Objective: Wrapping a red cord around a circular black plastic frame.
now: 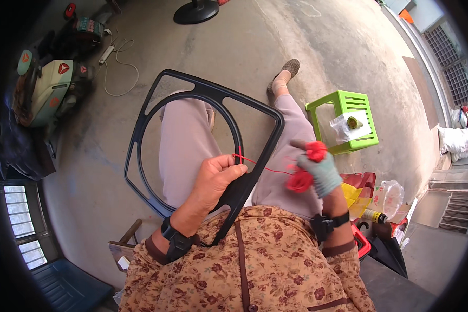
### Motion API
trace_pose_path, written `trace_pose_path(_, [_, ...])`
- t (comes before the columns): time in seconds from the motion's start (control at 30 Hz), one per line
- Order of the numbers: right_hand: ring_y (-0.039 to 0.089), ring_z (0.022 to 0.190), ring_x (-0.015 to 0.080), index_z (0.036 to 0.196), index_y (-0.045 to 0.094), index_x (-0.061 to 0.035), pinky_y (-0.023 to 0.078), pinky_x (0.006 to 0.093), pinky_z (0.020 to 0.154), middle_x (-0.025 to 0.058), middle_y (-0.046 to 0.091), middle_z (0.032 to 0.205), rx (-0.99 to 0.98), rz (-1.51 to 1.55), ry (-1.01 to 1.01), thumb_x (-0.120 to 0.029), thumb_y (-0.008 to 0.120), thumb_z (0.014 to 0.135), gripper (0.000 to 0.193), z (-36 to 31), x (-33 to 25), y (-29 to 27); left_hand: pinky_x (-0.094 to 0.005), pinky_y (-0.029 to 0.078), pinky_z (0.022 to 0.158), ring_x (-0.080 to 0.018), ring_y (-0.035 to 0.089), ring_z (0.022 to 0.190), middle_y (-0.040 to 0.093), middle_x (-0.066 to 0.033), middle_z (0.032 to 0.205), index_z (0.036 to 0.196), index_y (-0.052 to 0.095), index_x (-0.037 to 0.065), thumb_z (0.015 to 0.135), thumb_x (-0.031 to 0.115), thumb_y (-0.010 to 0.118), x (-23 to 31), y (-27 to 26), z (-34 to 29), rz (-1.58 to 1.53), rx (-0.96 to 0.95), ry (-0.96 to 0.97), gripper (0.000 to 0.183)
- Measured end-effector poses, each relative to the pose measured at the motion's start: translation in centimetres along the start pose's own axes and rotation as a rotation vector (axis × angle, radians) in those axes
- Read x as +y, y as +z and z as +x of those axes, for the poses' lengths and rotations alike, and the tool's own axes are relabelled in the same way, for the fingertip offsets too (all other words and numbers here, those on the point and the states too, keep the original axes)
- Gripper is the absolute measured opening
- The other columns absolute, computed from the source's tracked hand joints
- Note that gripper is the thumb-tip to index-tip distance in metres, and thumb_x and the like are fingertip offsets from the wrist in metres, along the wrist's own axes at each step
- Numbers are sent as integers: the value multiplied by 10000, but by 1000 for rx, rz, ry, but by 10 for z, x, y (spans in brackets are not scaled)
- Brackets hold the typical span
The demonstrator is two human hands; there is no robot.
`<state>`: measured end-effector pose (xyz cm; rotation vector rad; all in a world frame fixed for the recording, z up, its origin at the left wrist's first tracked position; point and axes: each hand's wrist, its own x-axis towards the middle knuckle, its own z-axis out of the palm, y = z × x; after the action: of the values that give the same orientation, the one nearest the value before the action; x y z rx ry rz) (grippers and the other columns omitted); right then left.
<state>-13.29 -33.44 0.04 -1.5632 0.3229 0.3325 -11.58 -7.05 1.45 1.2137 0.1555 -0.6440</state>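
A black frame [276, 125] with a large round opening lies tilted across my lap. My bare left hand [213, 179] is at the right side of its inner ring, thumb and forefinger pinching red cord against it. A short stretch of red shows along the ring just above those fingers. From there a thin strand of red cord [268, 169] runs across to my right hand [321, 174]. That hand wears a grey-green glove and is closed around a bundle of red cord [299, 181], held over my right thigh. Its fingers are slightly blurred.
A green plastic stool [343, 99] stands to the right, bearing a small jar [354, 122] and clear plastic. Bags and a yellow-and-black can [374, 215] are beside my right arm. At left are a parked scooter [54, 91] and a power strip [106, 53] with cable.
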Motion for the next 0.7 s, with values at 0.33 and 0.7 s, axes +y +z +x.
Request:
trace_pose_path(0.33, [603, 690, 120, 957, 627, -21, 504, 260, 638, 44, 634, 784, -333, 496, 162, -115, 685, 819, 176, 27, 16, 68, -160, 456, 519, -46, 582, 613, 644, -51, 749, 896, 536, -2, 863, 58, 611, -2, -1, 1, -101, 11, 25, 102])
trace_pose_path(0.7, [622, 718, 142, 852, 586, -43, 511, 268, 665, 56, 636, 781, -460, 501, 18, -134, 722, 780, 179, 43, 8, 73, -212, 519, 548, -135, 652, 665, 663, -139, 794, 1024, 450, -42, 841, 39, 619, -1, 0, 3, -118, 30, 12, 262])
